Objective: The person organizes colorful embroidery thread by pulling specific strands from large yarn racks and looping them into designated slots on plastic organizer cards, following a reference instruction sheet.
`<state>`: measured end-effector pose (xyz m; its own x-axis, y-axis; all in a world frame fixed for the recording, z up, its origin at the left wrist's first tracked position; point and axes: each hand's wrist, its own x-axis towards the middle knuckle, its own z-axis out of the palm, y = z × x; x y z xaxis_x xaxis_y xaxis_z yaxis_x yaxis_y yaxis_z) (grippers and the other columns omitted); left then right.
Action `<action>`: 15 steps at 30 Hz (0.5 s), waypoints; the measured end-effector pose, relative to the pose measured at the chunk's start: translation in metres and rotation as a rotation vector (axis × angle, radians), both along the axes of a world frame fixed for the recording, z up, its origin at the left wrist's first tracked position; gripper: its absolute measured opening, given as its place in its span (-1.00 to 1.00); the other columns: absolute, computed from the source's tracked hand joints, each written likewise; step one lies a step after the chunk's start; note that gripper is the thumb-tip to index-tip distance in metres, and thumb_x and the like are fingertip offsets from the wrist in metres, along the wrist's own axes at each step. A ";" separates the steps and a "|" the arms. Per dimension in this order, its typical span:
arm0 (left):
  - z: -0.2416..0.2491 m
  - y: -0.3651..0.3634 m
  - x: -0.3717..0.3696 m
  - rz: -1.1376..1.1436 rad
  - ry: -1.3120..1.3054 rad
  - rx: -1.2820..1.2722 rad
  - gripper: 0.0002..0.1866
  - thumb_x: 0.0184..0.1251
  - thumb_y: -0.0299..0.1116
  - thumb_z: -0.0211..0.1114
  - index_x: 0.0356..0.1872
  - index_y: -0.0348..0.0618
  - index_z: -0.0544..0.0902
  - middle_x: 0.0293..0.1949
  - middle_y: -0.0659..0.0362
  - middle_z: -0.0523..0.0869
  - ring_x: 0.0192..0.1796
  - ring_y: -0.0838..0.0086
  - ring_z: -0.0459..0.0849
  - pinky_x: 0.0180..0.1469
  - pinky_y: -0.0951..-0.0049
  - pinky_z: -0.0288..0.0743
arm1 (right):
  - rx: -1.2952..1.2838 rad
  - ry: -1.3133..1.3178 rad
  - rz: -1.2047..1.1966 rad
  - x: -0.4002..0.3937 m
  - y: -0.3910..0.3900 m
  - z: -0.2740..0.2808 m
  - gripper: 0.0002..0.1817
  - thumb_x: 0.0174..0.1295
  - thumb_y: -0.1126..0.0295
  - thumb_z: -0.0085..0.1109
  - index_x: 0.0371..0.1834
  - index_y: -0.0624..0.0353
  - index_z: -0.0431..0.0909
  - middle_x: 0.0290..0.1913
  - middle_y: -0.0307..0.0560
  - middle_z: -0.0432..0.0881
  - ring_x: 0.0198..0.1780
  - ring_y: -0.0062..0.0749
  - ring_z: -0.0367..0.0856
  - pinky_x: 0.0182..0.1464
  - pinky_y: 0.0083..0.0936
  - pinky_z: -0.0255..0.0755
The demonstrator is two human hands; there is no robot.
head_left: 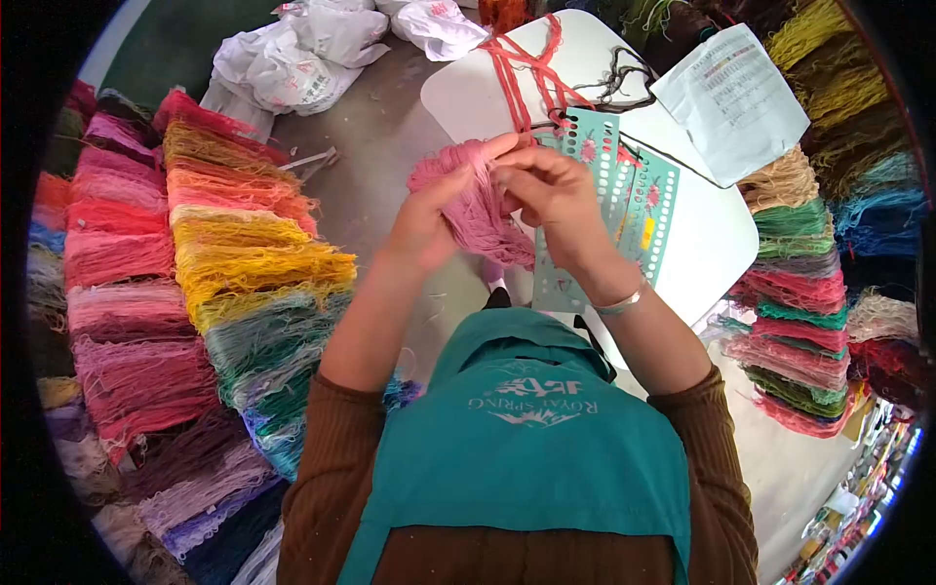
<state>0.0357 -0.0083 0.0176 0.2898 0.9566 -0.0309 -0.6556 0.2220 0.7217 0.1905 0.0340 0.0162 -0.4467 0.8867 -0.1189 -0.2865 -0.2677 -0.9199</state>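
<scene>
A bundle of pink thread (483, 216) hangs between my two hands, in front of my apron. My left hand (429, 219) is wrapped round its left side, thumb lying over the strands. At the bundle's upper right, my right hand (561, 195) has thumb and forefinger pinched together on some of the strands. Just beyond and below my right hand, green cards with punched holes (663, 210) lie on the white table (717, 234). Coral-red strands (512, 83) are looped through holes at the cards' top end. The fingertips of my right hand partly hide the strands they pinch.
Racks of coloured thread stand at the left (263, 263) and right (799, 292). A printed paper sheet (731, 102) lies on the table's far right, beside dark strands (624, 83). White plastic bags (297, 63) rest on the floor at the upper left.
</scene>
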 end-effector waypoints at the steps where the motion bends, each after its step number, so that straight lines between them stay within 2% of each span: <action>1: 0.002 0.002 0.004 -0.005 0.000 0.010 -0.32 0.38 -0.13 0.03 0.39 -0.40 0.20 0.35 0.03 0.35 0.32 0.33 0.39 0.32 0.31 0.29 | -0.086 0.031 -0.011 0.008 0.001 0.005 -0.97 0.17 0.53 0.24 -0.34 0.20 0.64 -0.42 -0.28 0.65 -0.50 -0.72 0.50 -0.51 -0.73 0.29; 2: 0.003 0.004 0.009 -0.014 0.001 0.021 -0.33 0.38 -0.13 0.02 0.39 -0.39 0.21 0.35 0.05 0.36 0.31 0.34 0.40 0.31 0.29 0.30 | -0.172 0.064 -0.025 0.016 0.001 0.008 -0.98 0.18 0.52 0.23 -0.35 0.17 0.64 -0.41 -0.28 0.66 -0.52 -0.72 0.49 -0.54 -0.75 0.24; 5: 0.004 0.009 0.021 -0.014 0.010 0.035 -0.35 0.38 -0.16 -0.05 0.38 -0.40 0.20 0.39 -0.06 0.29 0.34 0.24 0.39 0.38 0.19 0.21 | -0.216 0.143 -0.066 0.031 0.004 0.014 -0.98 0.20 0.47 0.21 -0.37 0.10 0.60 -0.38 -0.26 0.68 -0.54 -0.71 0.48 -0.58 -0.77 0.12; 8: 0.002 0.015 0.031 0.015 0.133 0.022 -0.39 0.41 -0.17 -0.07 0.38 -0.37 0.23 0.37 -0.02 0.32 0.33 0.24 0.40 0.35 0.14 0.25 | -0.190 0.149 -0.067 0.043 0.007 0.011 -0.97 0.25 0.43 0.17 -0.30 0.11 0.57 -0.41 -0.23 0.67 -0.55 -0.71 0.46 -0.58 -0.78 0.11; 15: -0.002 0.022 0.037 -0.027 0.123 0.021 -0.43 0.44 -0.17 -0.06 0.38 -0.29 0.27 0.32 0.04 0.39 0.29 0.29 0.43 0.31 0.19 0.31 | -0.218 0.115 0.003 0.058 0.014 0.013 -0.91 0.27 0.36 0.16 -0.28 0.14 0.56 -0.46 -0.26 0.62 -0.58 -0.72 0.38 -0.58 -0.77 0.09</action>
<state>0.0729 0.0141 0.0161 0.3110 0.9492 -0.0480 -0.5555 0.2225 0.8012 0.2481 0.0479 0.0289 -0.4713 0.8441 -0.2557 -0.3847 -0.4577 -0.8016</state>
